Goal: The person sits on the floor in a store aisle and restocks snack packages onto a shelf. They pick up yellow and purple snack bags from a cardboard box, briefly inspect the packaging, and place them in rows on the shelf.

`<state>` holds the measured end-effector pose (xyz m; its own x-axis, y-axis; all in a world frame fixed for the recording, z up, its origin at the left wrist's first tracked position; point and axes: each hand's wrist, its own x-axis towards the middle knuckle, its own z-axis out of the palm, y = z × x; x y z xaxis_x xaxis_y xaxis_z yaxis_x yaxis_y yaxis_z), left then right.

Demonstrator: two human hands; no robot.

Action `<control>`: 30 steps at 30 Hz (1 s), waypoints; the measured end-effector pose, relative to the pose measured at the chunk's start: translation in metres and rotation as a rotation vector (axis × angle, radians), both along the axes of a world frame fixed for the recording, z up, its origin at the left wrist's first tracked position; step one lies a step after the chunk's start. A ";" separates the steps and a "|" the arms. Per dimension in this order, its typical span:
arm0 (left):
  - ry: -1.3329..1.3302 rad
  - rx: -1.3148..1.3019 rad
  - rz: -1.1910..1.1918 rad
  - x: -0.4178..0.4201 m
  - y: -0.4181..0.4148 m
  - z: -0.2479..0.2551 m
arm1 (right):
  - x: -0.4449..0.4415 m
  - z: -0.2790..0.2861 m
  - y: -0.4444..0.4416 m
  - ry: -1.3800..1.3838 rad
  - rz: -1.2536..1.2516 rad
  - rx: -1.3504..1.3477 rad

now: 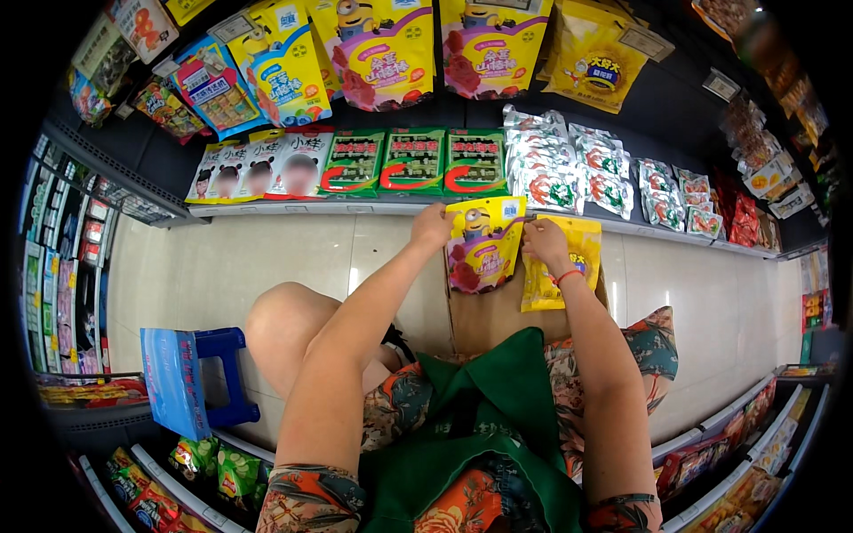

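Note:
A yellow and purple snack pouch (485, 246) with a cartoon figure and roses hangs upright between my hands. My left hand (432, 228) pinches its upper left edge. At its upper right edge, the fingertips of my right hand (548, 245) are closed on the pouch; a red cord circles that wrist. Behind and below the right hand is a yellow bag (543, 286), partly covered by the hand and wrist. Under both bags an open cardboard box (490, 323) stands on the floor, close to my green apron (466, 466).
Ahead, a low shelf edge (300, 208) carries green seaweed packs (413, 163), white-and-yellow packs (300, 163) and silver packets (546, 166). Matching pouches (383, 60) hang above. On the left stands a blue stool (230, 380) beside a blue box (170, 383). Shelves with snack bags (236, 470) are behind me.

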<state>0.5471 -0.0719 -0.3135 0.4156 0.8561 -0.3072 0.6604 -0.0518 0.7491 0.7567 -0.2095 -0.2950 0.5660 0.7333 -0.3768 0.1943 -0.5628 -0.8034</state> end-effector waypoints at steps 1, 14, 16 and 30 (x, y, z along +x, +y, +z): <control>-0.033 0.019 0.037 -0.001 -0.001 0.002 | -0.001 0.002 0.000 0.020 -0.009 0.024; -0.415 -0.018 0.073 0.015 0.003 0.083 | -0.015 0.084 0.013 0.384 -0.076 0.260; -0.489 0.006 0.079 0.020 0.010 0.097 | -0.013 0.092 0.016 0.402 -0.071 0.321; -0.564 0.110 0.095 0.047 0.095 0.172 | 0.012 0.171 0.093 0.250 -0.078 0.445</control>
<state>0.5938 0.0234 -0.1418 0.4094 0.9118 0.0319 0.1668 -0.1091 0.9799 0.7689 -0.1167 -0.1237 0.5575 0.8128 -0.1691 -0.0635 -0.1613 -0.9849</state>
